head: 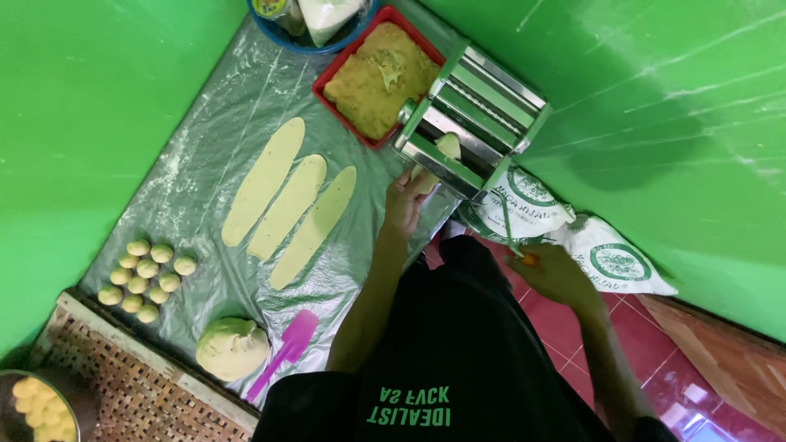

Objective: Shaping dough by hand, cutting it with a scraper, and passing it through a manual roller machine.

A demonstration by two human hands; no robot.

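A metal dough roller machine (pixel 471 119) stands at the table's edge. My left hand (pixel 407 199) is under its front, holding the pale dough piece (pixel 447 147) that hangs out of the rollers. My right hand (pixel 550 272) grips the machine's crank handle (pixel 524 254), with its orange knob showing between the fingers. Three long flattened dough strips (pixel 288 205) lie side by side on the floured plastic sheet (pixel 196 164) to the left.
A red tray of yellow dough (pixel 378 78) sits behind the machine, a blue bowl (pixel 307 33) beyond it. Several small dough balls (pixel 146 278), a big dough lump (pixel 232 348) and a pink spatula (pixel 286 348) lie near the woven tray (pixel 123 385). White sacks (pixel 565 229) sit on the right.
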